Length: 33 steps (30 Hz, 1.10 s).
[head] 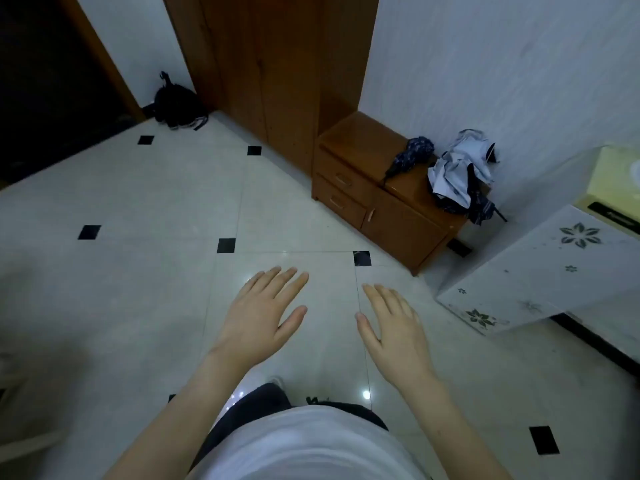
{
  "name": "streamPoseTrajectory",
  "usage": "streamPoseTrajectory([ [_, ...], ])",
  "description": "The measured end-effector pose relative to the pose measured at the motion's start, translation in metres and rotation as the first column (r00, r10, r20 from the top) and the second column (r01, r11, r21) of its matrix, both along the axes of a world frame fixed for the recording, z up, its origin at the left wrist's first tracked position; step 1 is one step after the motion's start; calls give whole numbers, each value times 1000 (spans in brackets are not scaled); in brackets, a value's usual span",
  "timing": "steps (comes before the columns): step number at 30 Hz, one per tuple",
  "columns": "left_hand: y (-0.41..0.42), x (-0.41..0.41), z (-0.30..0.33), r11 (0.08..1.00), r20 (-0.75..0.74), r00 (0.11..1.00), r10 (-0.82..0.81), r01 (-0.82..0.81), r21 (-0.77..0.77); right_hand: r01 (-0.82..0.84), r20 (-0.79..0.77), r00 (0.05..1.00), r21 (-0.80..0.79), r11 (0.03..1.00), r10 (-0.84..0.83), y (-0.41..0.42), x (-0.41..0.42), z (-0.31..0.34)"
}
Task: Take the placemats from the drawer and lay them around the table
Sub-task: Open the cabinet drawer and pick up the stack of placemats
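Both hands hover flat and empty over the floor. No placemats show. The two-drawer cabinet (341,194) lies far and right, nearer the right hand (393,327) than the left hand (258,317).

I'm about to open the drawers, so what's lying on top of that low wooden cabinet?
On the low wooden cabinet lie a folded dark umbrella and a crumpled pale cloth. What lies beneath the cloth is covered.

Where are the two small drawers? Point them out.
In the head view the two drawers sit stacked at the left end of the low wooden cabinet, right of centre, beside the tall wardrobe, beyond both hands.
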State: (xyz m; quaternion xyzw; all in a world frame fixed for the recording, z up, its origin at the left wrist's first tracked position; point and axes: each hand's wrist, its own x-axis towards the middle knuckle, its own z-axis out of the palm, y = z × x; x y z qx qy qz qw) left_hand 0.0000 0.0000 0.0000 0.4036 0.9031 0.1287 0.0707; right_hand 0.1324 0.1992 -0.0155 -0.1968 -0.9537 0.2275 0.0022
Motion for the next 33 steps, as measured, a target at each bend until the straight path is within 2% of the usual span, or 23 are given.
streamPoseTrajectory([
  [7,9,-50,24,996,-85,995,44,-37,82,99,-186,979,42,994,-90,14,-50,19],
  [10,4,-80,22,993,-74,995,66,-59,101,130,-227,966,22,991,-121,12,-77,21],
  [13,-4,-116,14,994,-41,997,58,-54,91,141,-216,967,15,990,-134,1,-108,13],
  [19,-31,-207,-5,999,6,1000,-1,1,44,185,-100,978,8,983,-183,-39,-190,-10],
  [25,-53,-309,2,996,17,997,-79,79,35,177,-74,982,50,983,-173,-76,-287,0],
  [33,-23,-394,-4,983,56,983,-176,173,55,238,-21,971,80,968,-237,-69,-357,4],
])
